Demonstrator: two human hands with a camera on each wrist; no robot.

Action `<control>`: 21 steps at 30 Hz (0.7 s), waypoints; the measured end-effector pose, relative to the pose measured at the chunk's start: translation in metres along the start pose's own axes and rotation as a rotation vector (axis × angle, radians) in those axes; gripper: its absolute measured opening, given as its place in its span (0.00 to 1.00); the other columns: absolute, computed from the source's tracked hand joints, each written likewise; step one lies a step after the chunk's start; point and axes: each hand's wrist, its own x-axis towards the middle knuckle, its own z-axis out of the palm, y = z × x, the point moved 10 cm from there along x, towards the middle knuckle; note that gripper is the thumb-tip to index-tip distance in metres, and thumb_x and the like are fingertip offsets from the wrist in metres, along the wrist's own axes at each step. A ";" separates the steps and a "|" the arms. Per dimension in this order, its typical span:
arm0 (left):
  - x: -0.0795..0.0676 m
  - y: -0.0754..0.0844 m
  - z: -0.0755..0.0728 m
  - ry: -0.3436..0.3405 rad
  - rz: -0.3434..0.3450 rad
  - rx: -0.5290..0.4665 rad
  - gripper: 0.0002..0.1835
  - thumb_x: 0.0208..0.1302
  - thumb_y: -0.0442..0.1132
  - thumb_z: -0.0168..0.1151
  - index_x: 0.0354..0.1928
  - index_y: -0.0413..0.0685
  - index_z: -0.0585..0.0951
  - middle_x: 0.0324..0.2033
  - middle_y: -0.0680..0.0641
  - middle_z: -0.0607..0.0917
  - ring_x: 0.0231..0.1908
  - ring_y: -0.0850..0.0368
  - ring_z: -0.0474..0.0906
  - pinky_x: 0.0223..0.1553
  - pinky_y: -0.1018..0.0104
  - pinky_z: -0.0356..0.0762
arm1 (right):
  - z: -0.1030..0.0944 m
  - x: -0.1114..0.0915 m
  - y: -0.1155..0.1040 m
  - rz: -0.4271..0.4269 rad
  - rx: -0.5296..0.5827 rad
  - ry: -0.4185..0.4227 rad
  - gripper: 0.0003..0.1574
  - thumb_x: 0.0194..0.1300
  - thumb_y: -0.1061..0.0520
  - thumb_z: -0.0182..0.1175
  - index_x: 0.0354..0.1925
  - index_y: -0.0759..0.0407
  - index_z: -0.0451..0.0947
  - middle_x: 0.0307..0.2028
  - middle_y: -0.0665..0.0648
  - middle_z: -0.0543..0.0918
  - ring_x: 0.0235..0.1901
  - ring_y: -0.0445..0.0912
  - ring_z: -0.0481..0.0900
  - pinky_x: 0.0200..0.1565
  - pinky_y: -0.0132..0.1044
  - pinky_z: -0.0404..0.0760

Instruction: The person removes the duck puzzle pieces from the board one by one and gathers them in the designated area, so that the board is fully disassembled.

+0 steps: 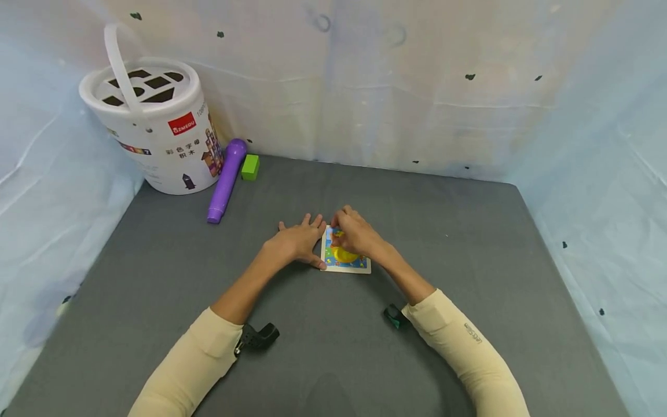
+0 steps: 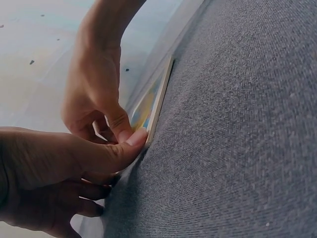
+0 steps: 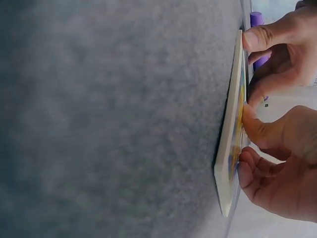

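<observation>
A small square picture board (image 1: 345, 268) with a pale border and a blue, green and yellow picture lies flat on the grey table. My left hand (image 1: 297, 242) lies at its left edge, fingers spread; the thumb (image 2: 130, 146) presses on the border at the near corner in the left wrist view. Above the picture, my right hand (image 1: 359, 234) has its fingers bent downward. In the right wrist view, the right thumb (image 3: 257, 130) and fingertips (image 3: 246, 173) touch the picture surface a little apart. Whether they pinch a loose piece is hidden.
At the back left stands a white lidded bucket (image 1: 156, 139) with its handle raised. A purple stick-shaped toy (image 1: 227, 182) leans against it. Beside that sits a green block (image 1: 250, 167). Pale sheeting (image 1: 391, 116) encloses the table's back and sides.
</observation>
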 end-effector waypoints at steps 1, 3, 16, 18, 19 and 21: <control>0.000 0.000 0.000 -0.004 -0.002 -0.002 0.59 0.62 0.59 0.74 0.84 0.46 0.50 0.85 0.42 0.44 0.84 0.37 0.41 0.71 0.17 0.48 | -0.001 -0.001 -0.002 -0.020 -0.004 0.005 0.14 0.67 0.60 0.72 0.48 0.66 0.82 0.49 0.62 0.78 0.45 0.53 0.76 0.51 0.45 0.82; 0.000 0.000 -0.001 -0.007 -0.004 -0.002 0.59 0.62 0.59 0.74 0.84 0.45 0.50 0.85 0.42 0.44 0.84 0.37 0.41 0.71 0.16 0.49 | -0.002 -0.003 -0.006 -0.060 -0.015 0.017 0.12 0.67 0.60 0.72 0.45 0.65 0.83 0.47 0.62 0.78 0.44 0.54 0.76 0.50 0.46 0.81; 0.000 0.003 -0.001 -0.016 -0.022 -0.004 0.59 0.62 0.59 0.74 0.84 0.48 0.49 0.85 0.43 0.44 0.85 0.39 0.39 0.73 0.18 0.47 | -0.004 -0.005 -0.001 -0.022 0.009 -0.015 0.28 0.66 0.58 0.73 0.61 0.65 0.79 0.53 0.62 0.79 0.52 0.55 0.79 0.58 0.48 0.83; 0.000 0.002 -0.001 -0.019 -0.024 -0.005 0.59 0.62 0.60 0.74 0.84 0.48 0.49 0.85 0.44 0.43 0.85 0.39 0.39 0.73 0.18 0.47 | -0.006 -0.005 -0.002 -0.028 0.007 -0.003 0.26 0.66 0.57 0.73 0.59 0.64 0.80 0.52 0.62 0.79 0.52 0.55 0.78 0.57 0.48 0.82; 0.000 0.002 -0.001 -0.021 -0.024 -0.003 0.59 0.62 0.60 0.73 0.85 0.48 0.49 0.85 0.44 0.43 0.85 0.39 0.39 0.73 0.18 0.47 | -0.007 -0.005 -0.002 -0.031 0.009 0.005 0.25 0.66 0.58 0.73 0.58 0.64 0.81 0.52 0.62 0.79 0.51 0.55 0.78 0.57 0.48 0.81; 0.000 0.000 -0.001 -0.024 -0.024 -0.001 0.59 0.62 0.60 0.73 0.85 0.48 0.49 0.85 0.44 0.43 0.85 0.39 0.39 0.73 0.18 0.47 | -0.008 -0.005 -0.004 -0.048 0.019 0.024 0.21 0.67 0.58 0.72 0.55 0.63 0.82 0.51 0.61 0.79 0.49 0.54 0.76 0.56 0.48 0.80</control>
